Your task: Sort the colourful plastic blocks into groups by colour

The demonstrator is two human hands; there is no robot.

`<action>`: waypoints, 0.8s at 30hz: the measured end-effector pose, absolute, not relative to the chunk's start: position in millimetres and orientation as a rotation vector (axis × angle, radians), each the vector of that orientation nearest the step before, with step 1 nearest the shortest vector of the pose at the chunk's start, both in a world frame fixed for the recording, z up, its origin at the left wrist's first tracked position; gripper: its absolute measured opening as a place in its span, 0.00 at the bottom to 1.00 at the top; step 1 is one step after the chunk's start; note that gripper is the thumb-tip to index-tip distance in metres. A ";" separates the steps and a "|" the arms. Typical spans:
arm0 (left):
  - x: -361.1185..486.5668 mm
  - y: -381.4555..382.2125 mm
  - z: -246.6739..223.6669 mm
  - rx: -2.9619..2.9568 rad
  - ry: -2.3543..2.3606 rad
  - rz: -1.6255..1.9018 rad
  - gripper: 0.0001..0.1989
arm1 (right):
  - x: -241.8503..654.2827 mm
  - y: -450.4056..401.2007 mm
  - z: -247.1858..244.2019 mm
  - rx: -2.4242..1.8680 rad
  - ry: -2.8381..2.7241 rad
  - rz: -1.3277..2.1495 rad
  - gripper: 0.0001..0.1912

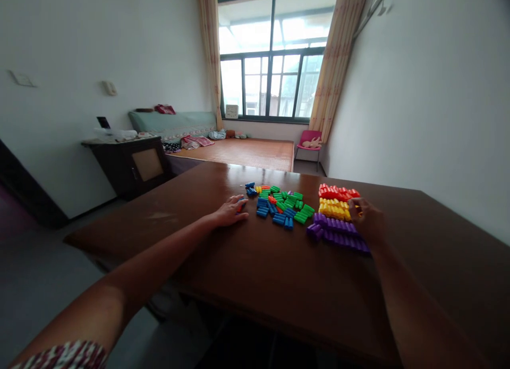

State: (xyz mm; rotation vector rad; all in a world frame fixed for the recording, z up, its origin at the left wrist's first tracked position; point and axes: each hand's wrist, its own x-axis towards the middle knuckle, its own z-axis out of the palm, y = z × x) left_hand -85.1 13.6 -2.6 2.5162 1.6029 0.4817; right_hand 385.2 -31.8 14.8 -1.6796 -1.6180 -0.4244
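On the brown table, my left hand (230,211) rests left of a loose pile of plastic toy blocks. Blue and orange blocks (240,203) show between its thumb and fingers. The pile mixes green blocks (305,214) and blue blocks (279,218), with a few orange ones among them. My right hand (370,220) is closed, pinching a yellow block (359,211) at the right end of the yellow row (333,209). Behind that row lies a red row (338,192); nearer me are purple rows (342,233), partly hidden by my right hand. One purple block (314,231) sits off their left end.
The glossy table (239,268) spreads beneath both arms. Beyond its far edge is a bed (255,151) with clothes on it. A dark cabinet (131,167) stands at left, and a pink chair (308,140) with a soft toy is near the window.
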 end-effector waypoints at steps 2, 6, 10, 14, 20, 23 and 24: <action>-65.8 17.5 -1.6 2.508 1.698 0.561 0.29 | 384.0 -32.8 15.5 -1.681 -1.609 -0.429 0.18; -14.3 31.3 14.2 2.644 1.526 0.788 0.21 | 386.5 -34.5 17.5 -1.713 -1.524 -0.432 0.19; 60.2 37.8 17.3 2.799 1.104 0.686 0.19 | 386.4 -33.2 16.8 -1.716 -1.534 -0.409 0.18; 125.4 50.4 5.3 2.762 0.991 0.560 0.23 | 382.0 -32.7 16.4 -1.692 -1.613 -0.409 0.17; 145.3 78.5 3.0 2.630 1.047 0.583 0.15 | 377.5 -33.2 19.4 -1.699 -1.642 -0.337 0.16; 136.6 75.0 10.6 2.378 1.016 0.816 0.10 | 367.7 -32.1 21.4 -1.661 -1.650 -0.211 0.15; 134.5 70.2 13.1 2.221 0.975 0.894 0.10 | 361.9 -32.2 22.0 -1.604 -1.669 -0.114 0.15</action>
